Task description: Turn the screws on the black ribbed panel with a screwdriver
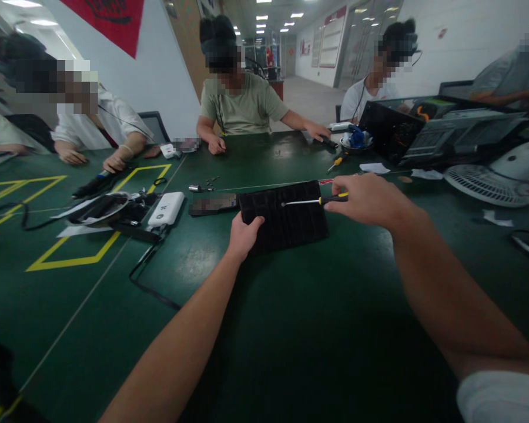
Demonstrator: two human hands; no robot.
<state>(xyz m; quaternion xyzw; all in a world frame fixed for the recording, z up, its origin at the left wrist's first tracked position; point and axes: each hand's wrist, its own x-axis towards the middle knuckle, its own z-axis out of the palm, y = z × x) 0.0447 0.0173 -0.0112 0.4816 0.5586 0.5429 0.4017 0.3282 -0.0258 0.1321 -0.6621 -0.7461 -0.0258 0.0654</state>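
Observation:
Slightly raised over the green table is a dark, flat wallet (pixel 306 223), opened out, with a seam down its middle and slot-like lines. My left hand (pixel 243 235) grips its lower left edge, thumb on top and fingers hidden behind. In my right hand (pixel 364 197), a screwdriver (pixel 303 202) with a yellow and black handle is pinched between the fingers. Its thin metal shaft points left across the wallet. The tip meets or hovers over a small round shiny spot near the seam; contact is hard to tell.
Left of the wallet lie a blurred-out card-like item (pixel 211 204), a small metal cylinder (pixel 195 188) and a white power bank (pixel 166 209) with cables. At right are a white fan (pixel 489 185) and an opened computer case (pixel 449 141). Another yellow-handled screwdriver (pixel 336 163) lies farther back. Several people sit around.

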